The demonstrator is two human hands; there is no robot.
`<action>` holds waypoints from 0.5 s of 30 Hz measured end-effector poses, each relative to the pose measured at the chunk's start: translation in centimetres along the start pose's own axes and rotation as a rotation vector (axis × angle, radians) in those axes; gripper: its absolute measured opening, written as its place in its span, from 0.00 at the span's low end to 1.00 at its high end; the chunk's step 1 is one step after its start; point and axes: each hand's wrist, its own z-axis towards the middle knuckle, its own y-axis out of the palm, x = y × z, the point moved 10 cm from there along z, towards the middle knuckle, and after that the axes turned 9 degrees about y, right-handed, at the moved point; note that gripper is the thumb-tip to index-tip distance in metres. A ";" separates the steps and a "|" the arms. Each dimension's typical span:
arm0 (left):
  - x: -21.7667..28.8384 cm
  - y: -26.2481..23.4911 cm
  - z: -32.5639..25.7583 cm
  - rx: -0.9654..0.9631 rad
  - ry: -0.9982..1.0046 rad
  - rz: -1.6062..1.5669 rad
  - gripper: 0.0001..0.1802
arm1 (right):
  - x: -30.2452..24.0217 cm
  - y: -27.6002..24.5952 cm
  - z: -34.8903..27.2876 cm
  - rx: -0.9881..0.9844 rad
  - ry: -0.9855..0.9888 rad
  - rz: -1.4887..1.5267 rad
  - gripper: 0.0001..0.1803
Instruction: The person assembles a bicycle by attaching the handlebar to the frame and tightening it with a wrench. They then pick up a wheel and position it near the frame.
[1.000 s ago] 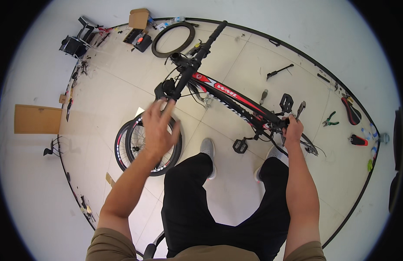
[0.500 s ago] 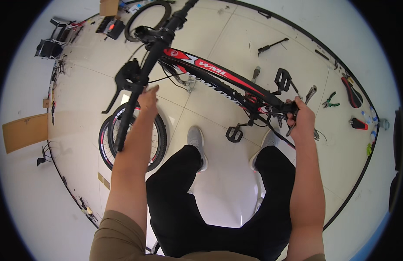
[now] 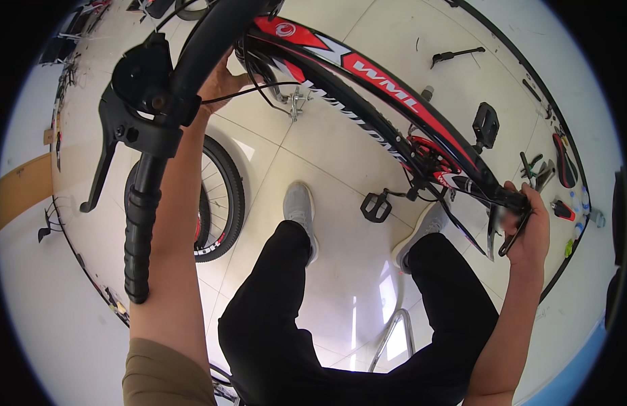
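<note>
A black, red and white bicycle frame (image 3: 384, 84) slants across the view above the floor. Its handlebar (image 3: 208, 51) comes down on the left, bearing a black brake lever (image 3: 102, 159) and a ribbed grip (image 3: 141, 233). My left hand (image 3: 222, 82) reaches up beneath the handlebar beside the front of the frame. Its thumb is spread, while some fingers are hidden behind the bar. At the frame's rear end, my right hand (image 3: 530, 227) is closed around the tube tip. Two black pedals (image 3: 486, 126) show near the red chainring (image 3: 432, 154).
A bicycle wheel (image 3: 237, 193) lies on the tiled floor at the left, partly behind my forearm. A black kickstand-like part (image 3: 459, 55), pliers (image 3: 528, 164) and a black-red saddle (image 3: 565, 162) lie at the right. A bent metal tube (image 3: 394, 335) stands between my legs.
The bicycle frame has come up closer to me and its rear has swung right with my right hand. My left hand has moved up toward the frame's front.
</note>
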 end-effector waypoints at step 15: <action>1.4 -1.2 -3.6 0.407 0.063 0.097 0.21 | -0.2 0.2 -0.2 0.015 -0.097 0.010 0.12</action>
